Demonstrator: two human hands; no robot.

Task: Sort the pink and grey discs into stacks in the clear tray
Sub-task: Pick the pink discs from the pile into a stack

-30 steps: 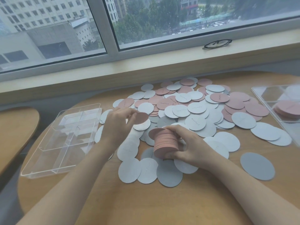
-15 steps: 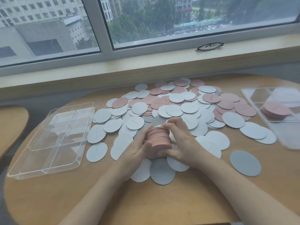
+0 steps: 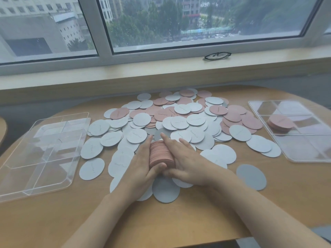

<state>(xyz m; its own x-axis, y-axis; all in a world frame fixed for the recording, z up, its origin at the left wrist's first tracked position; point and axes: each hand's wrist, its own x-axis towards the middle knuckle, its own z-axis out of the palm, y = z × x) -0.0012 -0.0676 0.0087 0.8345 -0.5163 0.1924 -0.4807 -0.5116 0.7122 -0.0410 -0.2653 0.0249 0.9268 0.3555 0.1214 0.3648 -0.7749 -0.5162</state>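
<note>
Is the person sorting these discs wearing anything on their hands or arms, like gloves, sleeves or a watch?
No. The left hand and right hand are bare: no gloves, rings, watch or bracelet show. Both forearms are uncovered right down to the bottom of the picture, with no sleeve in sight.

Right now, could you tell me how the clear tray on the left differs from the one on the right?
The left tray shows no discs in its compartments; the right tray already holds a short pink stack. The left tray is fully in view; the right tray runs off the frame's edge. Both are clear, divided, and rest on the wooden table beside the loose discs.
</note>
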